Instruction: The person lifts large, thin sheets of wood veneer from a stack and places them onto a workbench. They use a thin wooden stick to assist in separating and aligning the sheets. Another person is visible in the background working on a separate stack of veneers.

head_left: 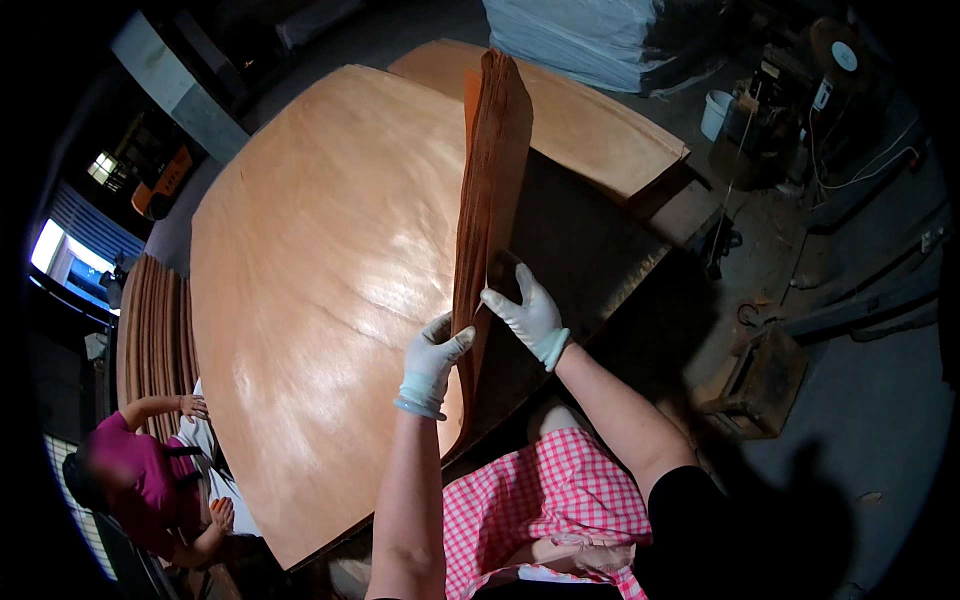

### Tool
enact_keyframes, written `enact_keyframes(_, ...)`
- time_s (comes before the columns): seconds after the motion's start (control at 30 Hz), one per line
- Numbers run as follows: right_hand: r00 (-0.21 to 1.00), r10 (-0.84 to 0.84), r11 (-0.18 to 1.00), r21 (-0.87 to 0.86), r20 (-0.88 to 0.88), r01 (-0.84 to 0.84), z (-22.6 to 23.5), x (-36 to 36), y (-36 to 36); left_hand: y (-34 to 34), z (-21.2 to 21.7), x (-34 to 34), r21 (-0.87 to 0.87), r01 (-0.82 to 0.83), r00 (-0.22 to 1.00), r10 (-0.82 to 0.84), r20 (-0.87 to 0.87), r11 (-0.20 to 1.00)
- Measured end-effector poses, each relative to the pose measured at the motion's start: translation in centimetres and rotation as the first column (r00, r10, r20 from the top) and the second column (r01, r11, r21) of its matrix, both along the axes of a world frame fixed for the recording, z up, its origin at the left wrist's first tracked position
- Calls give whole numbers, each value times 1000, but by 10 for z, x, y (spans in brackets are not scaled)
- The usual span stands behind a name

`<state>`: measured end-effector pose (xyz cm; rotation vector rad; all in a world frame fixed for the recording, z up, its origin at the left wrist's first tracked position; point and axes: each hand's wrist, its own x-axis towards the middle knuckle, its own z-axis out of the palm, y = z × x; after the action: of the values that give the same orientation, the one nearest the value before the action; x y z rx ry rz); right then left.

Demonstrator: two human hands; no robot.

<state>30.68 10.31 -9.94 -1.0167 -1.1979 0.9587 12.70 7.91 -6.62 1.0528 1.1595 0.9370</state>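
Note:
A large stack of thin, light-brown wood veneer sheets (330,250) lies before me. Along its right side, several reddish-brown veneer sheets (480,190) stand up on edge as a folded bundle. My left hand (430,365), in a white glove, is closed on the near part of this bundle, thumb on the edges and fingers partly hidden. On the bundle's right side, my right hand (530,312), gloved too, grips the sheet edges between thumb and fingers. A thin pale sliver shows by its thumb.
A co-worker in a magenta top (150,470) stands at the left, near upright curved sheets (155,340). More veneer (600,130) lies beyond the bundle. A wrapped pile (600,40), a white bucket (715,115), machinery and a wooden stool (760,385) stand farther off.

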Motion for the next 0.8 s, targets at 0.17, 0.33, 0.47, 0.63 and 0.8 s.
enact_keyframes(0.17,986,-100,993,79,136,90,-1,-3,-4,2,-4,-1,-9,-19,1000,19,10,1000)
enact_keyframes(0.33,863,-317,922,342,393,183,17,-10,-14,0,-2,-2,-16,-14,1000,14,-9,1000)
enact_keyframes(0.47,888,-175,979,173,425,110,19,-9,-22,-3,-10,-2,14,-25,1000,25,18,1000)
enact_keyframes(0.63,881,-258,966,119,396,229,2,-13,-17,-3,-18,4,23,-47,999,47,17,999)
enact_keyframes(0.8,913,-311,950,113,264,291,1,-18,-19,-5,-14,9,-38,-106,994,105,-40,994)
